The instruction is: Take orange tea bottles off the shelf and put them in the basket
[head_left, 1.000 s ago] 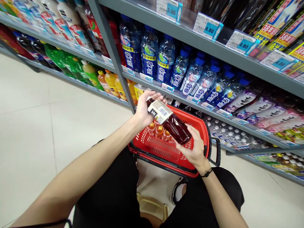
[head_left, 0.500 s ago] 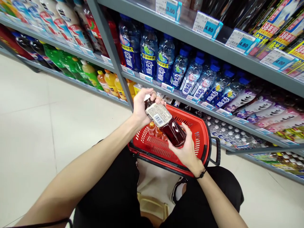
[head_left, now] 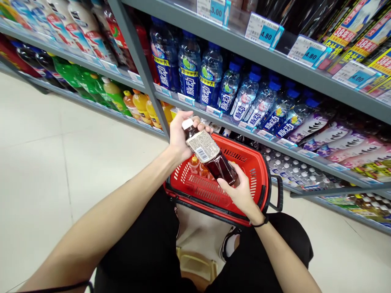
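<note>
A dark red drink bottle [head_left: 214,160] with a beige barcode label lies tilted between both hands, above a red shopping basket [head_left: 258,160]. My left hand [head_left: 180,136] grips its neck and white cap end. My right hand [head_left: 240,191] cups its base from below. Under the bottle, several small orange-capped bottles [head_left: 195,162] stand inside the basket. The basket sits on the floor in front of my knees, close against the lower shelf.
Grey shelves [head_left: 275,55] run across the back, with blue-labelled water bottles [head_left: 210,79], orange and green drinks [head_left: 116,93] to the left and price tags [head_left: 264,32] above. A black basket handle [head_left: 278,199] sticks out right. Pale tiled floor [head_left: 45,162] lies to the left. A yellow stool [head_left: 195,264] is under me.
The bottle has tipped more upright, its cap end rising and shifting left with my left hand. My right hand moved left and up under the base.
</note>
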Motion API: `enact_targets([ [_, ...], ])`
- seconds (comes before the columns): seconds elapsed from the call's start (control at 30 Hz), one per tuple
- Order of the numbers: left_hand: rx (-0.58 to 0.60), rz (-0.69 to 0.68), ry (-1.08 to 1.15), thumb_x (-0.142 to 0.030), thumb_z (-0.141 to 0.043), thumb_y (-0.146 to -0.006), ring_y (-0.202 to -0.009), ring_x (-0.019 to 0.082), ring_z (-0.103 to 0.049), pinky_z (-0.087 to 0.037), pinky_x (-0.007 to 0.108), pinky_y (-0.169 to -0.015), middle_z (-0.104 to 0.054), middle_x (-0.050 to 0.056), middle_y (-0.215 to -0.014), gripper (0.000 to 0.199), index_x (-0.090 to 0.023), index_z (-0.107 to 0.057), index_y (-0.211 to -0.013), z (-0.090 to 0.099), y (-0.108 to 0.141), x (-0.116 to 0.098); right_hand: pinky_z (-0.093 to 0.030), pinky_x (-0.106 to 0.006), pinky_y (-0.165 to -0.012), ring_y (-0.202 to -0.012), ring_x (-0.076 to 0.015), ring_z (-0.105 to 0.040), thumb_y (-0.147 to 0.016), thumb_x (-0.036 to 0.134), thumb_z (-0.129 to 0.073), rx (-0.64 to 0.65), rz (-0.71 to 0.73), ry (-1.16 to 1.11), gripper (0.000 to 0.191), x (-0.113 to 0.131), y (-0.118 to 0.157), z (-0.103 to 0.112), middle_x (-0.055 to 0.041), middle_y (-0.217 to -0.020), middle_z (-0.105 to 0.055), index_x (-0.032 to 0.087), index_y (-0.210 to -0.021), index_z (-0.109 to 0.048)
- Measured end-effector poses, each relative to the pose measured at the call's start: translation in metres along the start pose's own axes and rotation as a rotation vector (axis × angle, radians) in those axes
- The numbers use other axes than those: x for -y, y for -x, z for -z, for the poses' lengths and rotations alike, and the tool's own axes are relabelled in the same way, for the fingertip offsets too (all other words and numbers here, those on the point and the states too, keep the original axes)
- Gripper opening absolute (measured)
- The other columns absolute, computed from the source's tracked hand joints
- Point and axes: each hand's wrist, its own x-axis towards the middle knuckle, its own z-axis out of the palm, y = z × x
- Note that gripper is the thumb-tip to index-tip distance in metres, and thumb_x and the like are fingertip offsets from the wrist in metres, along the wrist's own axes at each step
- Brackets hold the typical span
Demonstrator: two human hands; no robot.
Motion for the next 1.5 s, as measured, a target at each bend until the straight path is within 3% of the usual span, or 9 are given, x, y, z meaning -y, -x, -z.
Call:
enact_targets([
  [0.07, -0.007, 0.007, 0.016, -0.039, -0.063, -0.081, -0.053, 0.015, -0.060, -0.061, 0.032, -0.077, -0.053, -0.001, -0.050, 0.037, -0.024, -0.041, -0.056, -0.001, 0.000, 0.000, -0.061, -0.043, -0.106, -0.119, -0.0282, -0.073, -0.084, 0.037, -0.086, -0.030, 0.048, 0.052, 0.061, 0.002, -0.001, 0.003, -0.0082, -0.134, -0.073, 0.025, -0.139, -0.064],
  [0.37, -0.007, -0.001, 0.014, -0.039, -0.065, -0.080, -0.050, 0.015, -0.060, -0.062, 0.034, -0.074, -0.053, -0.001, -0.051, 0.035, -0.023, -0.043, -0.058, -0.001, 0.002, 0.000, -0.060, -0.045, -0.107, -0.119, -0.0280, -0.073, -0.082, 0.035, -0.087, -0.089, 0.127, 0.188, 0.065, 0.001, 0.001, 0.003, -0.0120, -0.134, -0.073, 0.021, -0.141, -0.063],
  [0.8, -0.016, 0.036, 0.030, -0.034, -0.063, -0.080, -0.052, 0.014, -0.060, -0.058, 0.028, -0.065, -0.051, -0.002, -0.050, 0.029, -0.024, -0.045, -0.060, -0.001, 0.000, 0.001, -0.064, -0.039, -0.093, -0.105, -0.0259, -0.076, -0.081, 0.039, -0.087, -0.053, 0.055, 0.140, 0.061, -0.002, 0.001, 0.003, -0.0096, -0.125, -0.075, 0.022, -0.135, -0.064],
  [1.17, 0.011, 0.032, 0.032, -0.033, -0.063, -0.080, -0.054, 0.015, -0.062, -0.056, 0.026, -0.060, -0.050, -0.002, -0.051, 0.027, -0.023, -0.045, -0.061, 0.001, 0.000, 0.003, -0.063, -0.042, -0.098, -0.110, -0.0273, -0.076, -0.080, 0.039, -0.088, -0.068, 0.036, 0.124, 0.061, -0.005, 0.002, 0.002, -0.0098, -0.126, -0.075, 0.023, -0.133, -0.064],
  [1.3, 0.006, 0.037, 0.017, -0.033, -0.061, -0.079, -0.054, 0.014, -0.061, -0.058, 0.027, -0.065, -0.051, -0.002, -0.051, 0.027, -0.024, -0.045, -0.061, 0.000, 0.000, 0.003, -0.064, -0.042, -0.095, -0.108, -0.0274, -0.076, -0.080, 0.040, -0.088, -0.062, 0.017, 0.112, 0.060, -0.005, 0.002, 0.001, -0.0096, -0.125, -0.076, 0.023, -0.132, -0.064],
  [1.4, 0.020, 0.047, 0.017, -0.035, -0.062, -0.079, -0.054, 0.014, -0.061, -0.060, 0.029, -0.072, -0.051, -0.002, -0.051, 0.027, -0.023, -0.045, -0.060, 0.000, 0.001, 0.002, -0.066, -0.037, -0.082, -0.093, -0.0242, -0.077, -0.077, 0.040, -0.090, -0.062, -0.018, 0.060, 0.059, 0.001, 0.002, 0.000, -0.0082, -0.118, -0.077, 0.023, -0.128, -0.065],
  [1.5, 0.069, 0.059, -0.023, -0.040, -0.062, -0.079, -0.059, 0.016, -0.065, -0.061, 0.032, -0.075, -0.056, 0.000, -0.056, 0.026, -0.023, -0.051, -0.063, 0.000, 0.003, 0.001, -0.056, -0.028, -0.047, -0.052, -0.0152, -0.066, -0.076, 0.045, -0.090, -0.034, -0.156, -0.115, 0.057, 0.010, 0.001, 0.000, -0.0037, -0.092, -0.077, 0.023, -0.121, -0.063],
])
